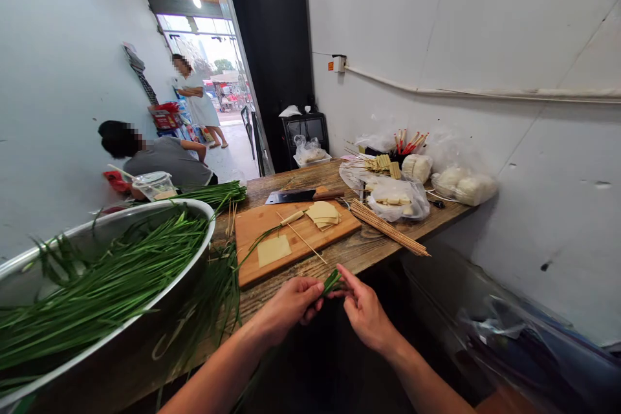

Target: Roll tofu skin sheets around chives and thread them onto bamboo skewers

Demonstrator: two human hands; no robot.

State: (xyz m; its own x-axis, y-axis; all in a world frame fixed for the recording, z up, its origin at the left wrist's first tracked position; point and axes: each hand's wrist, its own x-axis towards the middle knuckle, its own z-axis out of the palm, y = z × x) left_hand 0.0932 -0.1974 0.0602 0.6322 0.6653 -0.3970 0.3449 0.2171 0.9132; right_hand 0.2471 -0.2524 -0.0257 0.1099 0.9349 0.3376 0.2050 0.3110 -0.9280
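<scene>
Chives fill the metal basin [104, 233] at far left, long blades lying flat, with more loose chives [213, 193] on the wooden table [369, 247] behind it and a few draped over the table edge. Your left hand [290, 303] is closed in a pinch on a short folded chive bundle [332, 281]; your right hand [365, 312] pinches the other side of the same bundle, fingertips meeting the left's. The bundle sits in the air just off the near table edge, below the cutting board [291, 233].

Judgement on the grip: keep both pinches close to the fold so the blades stay stacked; a loose hold likely lets them spring open. Keep the bundle over the table or board rather than over the gap, since a dropped piece falls to the dark floor space below.

On the board: one flat tofu sheet [274, 250], a stack of cut sheets [323, 213], a single skewer [301, 237]. The cleaver [301, 195] lies just behind the board, blade toward the left; reach around it, not over.

Right of the board: a skewer bundle [388, 228] overhangs the table edge and is easily knocked. Bags of food [463, 186] sit near the wall. Open room is mainly the bare strip between board and near edge.

Two people are in the background at left, well apart.
</scene>
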